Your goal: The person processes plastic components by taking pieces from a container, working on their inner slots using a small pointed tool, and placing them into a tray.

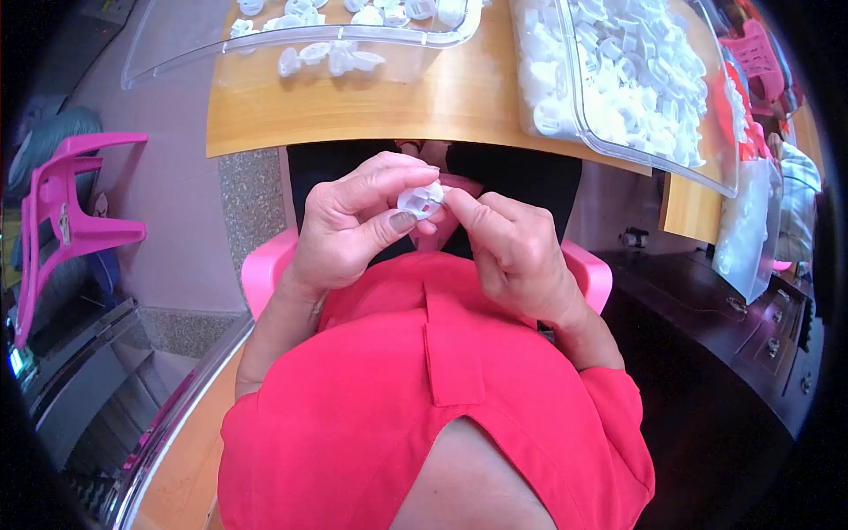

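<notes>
1. Grip: both hands close on one small white plastic part (pixel 420 200), held in the air above the person's lap, just short of the desk edge.
2. Left hand (pixel 353 225): thumb pressed against the part's lower left side, fingers curled over its top; the grip is shut tight on the part.
3. Right hand (pixel 512 247): fingertips pinch the part's right side, so that the two hands meet around it.
4. Clothing: a red top fills the lower field beneath the forearms.
5. Seat: a pink chair (pixel 265 269) shows at either side of the person.
6. Desk (pixel 353 115): a wooden top lying beyond the hands.
7. On the desk, left: a clear plastic tray (pixel 177 53) with a few loose white parts (pixel 340 57).
8. On the desk, right: a clear bin (pixel 707 132) heaped with many white parts (pixel 618 79).
9. Far left: a second pink chair (pixel 66 212), well apart.
</notes>
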The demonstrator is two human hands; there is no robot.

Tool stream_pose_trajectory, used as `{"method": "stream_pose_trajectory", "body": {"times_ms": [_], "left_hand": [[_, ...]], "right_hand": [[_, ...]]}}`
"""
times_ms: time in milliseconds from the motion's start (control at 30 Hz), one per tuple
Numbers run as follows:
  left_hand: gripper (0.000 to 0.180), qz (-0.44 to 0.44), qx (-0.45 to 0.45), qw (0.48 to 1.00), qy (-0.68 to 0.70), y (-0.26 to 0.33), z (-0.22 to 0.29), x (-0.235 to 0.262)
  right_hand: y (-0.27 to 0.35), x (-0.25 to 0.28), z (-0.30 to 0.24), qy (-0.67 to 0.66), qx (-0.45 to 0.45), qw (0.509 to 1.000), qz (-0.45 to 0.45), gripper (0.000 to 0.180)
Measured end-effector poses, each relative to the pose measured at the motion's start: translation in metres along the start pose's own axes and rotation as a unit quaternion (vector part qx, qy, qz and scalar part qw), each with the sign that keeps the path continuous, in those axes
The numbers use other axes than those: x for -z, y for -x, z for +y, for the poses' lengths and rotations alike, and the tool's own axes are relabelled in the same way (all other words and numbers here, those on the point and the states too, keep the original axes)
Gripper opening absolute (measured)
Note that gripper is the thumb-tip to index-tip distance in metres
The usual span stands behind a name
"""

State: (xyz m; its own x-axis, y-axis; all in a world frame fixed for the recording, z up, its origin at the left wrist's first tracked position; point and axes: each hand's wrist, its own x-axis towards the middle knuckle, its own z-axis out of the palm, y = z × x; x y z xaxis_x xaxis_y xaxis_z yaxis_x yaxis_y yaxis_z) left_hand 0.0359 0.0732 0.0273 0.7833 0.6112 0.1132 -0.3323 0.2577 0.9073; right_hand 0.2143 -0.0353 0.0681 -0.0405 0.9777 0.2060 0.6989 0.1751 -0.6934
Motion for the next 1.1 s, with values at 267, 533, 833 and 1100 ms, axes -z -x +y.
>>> {"method": "stream_pose_trajectory", "body": {"times_ms": [267, 533, 833, 1100], "left_hand": [[0.034, -0.007, 0.005, 1.0, -0.016, -0.001, -0.006, 0.001], [0.035, 0.052, 0.088, 0.975, 0.197, 0.002, -0.009, -0.004], [0.034, 0.066, 0.085, 0.977, 0.183, 0.001, -0.008, -0.008], [0.035, 0.089, 0.107, 0.973, 0.182, 0.003, -0.007, -0.01]], "right_hand": [[0.0, -0.007, 0.005, -0.096, -0.036, 0.994, 0.022, 0.042], [0.001, -0.003, -0.008, 0.066, -0.073, 0.995, 0.026, 0.051], [0.004, -0.006, -0.008, 0.193, -0.026, 0.98, 0.036, 0.042], [0.004, -0.007, -0.01, 0.246, -0.009, 0.969, 0.016, 0.043]]}}
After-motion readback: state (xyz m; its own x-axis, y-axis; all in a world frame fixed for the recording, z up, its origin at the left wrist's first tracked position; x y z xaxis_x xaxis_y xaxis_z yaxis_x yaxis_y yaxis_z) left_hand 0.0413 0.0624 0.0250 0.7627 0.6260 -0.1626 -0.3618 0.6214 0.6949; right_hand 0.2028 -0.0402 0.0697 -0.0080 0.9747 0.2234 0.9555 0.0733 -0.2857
